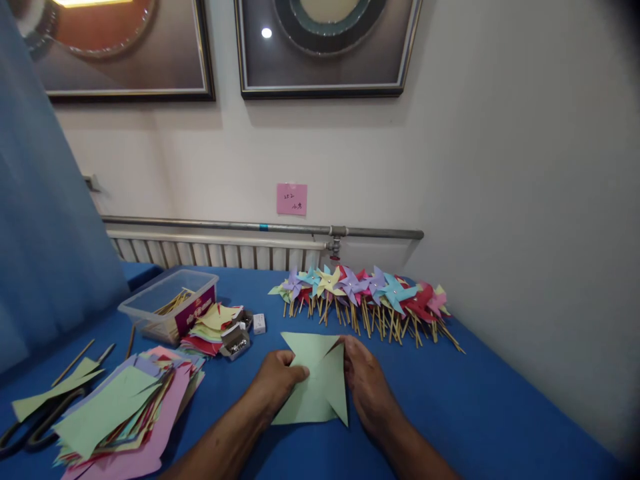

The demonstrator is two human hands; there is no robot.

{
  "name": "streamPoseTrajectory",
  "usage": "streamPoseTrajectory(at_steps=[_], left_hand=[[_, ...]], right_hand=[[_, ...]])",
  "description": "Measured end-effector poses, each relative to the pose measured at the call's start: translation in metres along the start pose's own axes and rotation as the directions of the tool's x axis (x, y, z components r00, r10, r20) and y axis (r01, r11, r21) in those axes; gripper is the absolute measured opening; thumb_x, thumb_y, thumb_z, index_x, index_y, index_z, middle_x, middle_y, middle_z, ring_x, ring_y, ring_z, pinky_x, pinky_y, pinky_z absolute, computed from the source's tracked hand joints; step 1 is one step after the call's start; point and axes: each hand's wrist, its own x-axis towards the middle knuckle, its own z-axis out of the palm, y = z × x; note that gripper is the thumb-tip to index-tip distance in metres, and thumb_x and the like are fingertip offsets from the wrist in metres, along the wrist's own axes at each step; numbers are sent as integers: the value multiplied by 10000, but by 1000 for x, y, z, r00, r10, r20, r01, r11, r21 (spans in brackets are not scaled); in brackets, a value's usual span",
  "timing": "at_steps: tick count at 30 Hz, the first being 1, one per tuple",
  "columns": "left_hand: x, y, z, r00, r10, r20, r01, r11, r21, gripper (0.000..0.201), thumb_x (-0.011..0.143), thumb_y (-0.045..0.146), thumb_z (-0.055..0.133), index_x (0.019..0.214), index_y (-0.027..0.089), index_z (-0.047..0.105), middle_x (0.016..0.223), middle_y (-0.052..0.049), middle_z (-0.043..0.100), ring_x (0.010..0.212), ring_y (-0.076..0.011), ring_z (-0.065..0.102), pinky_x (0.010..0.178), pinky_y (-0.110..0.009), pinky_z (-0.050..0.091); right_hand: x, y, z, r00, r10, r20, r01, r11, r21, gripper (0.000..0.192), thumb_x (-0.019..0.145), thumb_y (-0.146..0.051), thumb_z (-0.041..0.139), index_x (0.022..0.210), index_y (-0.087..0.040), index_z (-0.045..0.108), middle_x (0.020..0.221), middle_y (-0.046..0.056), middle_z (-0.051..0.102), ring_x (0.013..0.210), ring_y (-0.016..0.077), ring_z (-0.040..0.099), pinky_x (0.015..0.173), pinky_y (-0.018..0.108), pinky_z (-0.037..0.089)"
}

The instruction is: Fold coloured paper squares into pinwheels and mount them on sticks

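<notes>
A pale green square of paper, slit in from its corners, is held over the blue table in front of me. My left hand grips its left edge, thumb lying on top and the fingers mostly hidden beneath. At the right edge, my right hand has its fingers closed round the upper right corner flap, which bends upward. The lower right flap of the sheet also stands out a little.
Finished paper pinwheels on sticks lie in a row at the back. Leftward are a stack of cut coloured paper, scissors, a clear plastic box of sticks, and a small box of pins. A wall borders the table's right.
</notes>
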Motion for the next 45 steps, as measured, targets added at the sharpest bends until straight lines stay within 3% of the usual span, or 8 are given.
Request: streamPoseTrajectory(at_steps=[5,11,14,18,26,34,39,45], left_hand=[[4,-3,1,999,32,4,-32,997,76,189,572,292,730,666,148,651,567,-17,647,474,-144,543,504,-260,393],[3,-5,3,996,83,22,-85,988,127,191,577,309,729,643,150,645,545,5,616,448,-118,499,476,-240,338],[0,-3,4,995,86,39,-91,989,119,187,579,310,722,638,155,636,532,16,602,445,-107,489,470,-230,325],[-4,-1,5,992,86,91,-94,992,84,196,592,312,699,697,153,658,571,2,641,468,-125,526,488,-241,363],[-2,-5,6,989,101,111,-108,993,54,242,574,339,730,702,145,665,579,1,636,485,-125,528,504,-242,372],[-7,2,6,991,82,106,-89,994,57,265,582,353,725,737,144,677,603,-15,654,504,-144,555,527,-261,399],[-7,3,4,992,87,86,-95,991,97,226,594,339,712,712,151,670,616,-18,666,516,-150,564,535,-263,412],[-8,2,6,987,107,119,-119,988,97,231,617,344,723,729,144,693,574,4,638,486,-130,530,501,-240,379]], right_hand=[[4,-4,-4,1000,-8,-28,6,997,-76,521,757,-705,675,815,-187,684,841,58,738,763,227,661,692,313,503],[14,4,-13,997,11,71,12,947,-321,408,661,-566,781,720,-194,624,744,25,695,641,177,589,610,284,445],[16,6,-16,988,-126,84,152,823,-548,352,676,-433,757,932,-200,692,947,66,724,888,250,651,807,362,494],[12,-2,-15,972,-208,112,227,695,-682,559,691,-310,721,1238,-231,635,1393,115,566,1307,303,506,1073,451,391],[7,-15,-10,975,-64,214,198,691,-695,101,688,-283,727,765,-218,721,1287,130,663,1305,329,511,1116,506,326],[5,-18,-11,974,-26,227,166,763,-624,217,733,-348,725,915,-231,746,1084,98,751,1234,356,575,1078,523,376],[7,-17,-14,954,-82,290,244,775,-583,348,868,-518,614,965,-223,770,1089,101,758,1357,345,484,1138,535,307],[2,-18,-8,958,-83,273,247,721,-647,173,845,-400,645,815,-239,700,1186,91,736,1385,326,463,1136,525,299]])
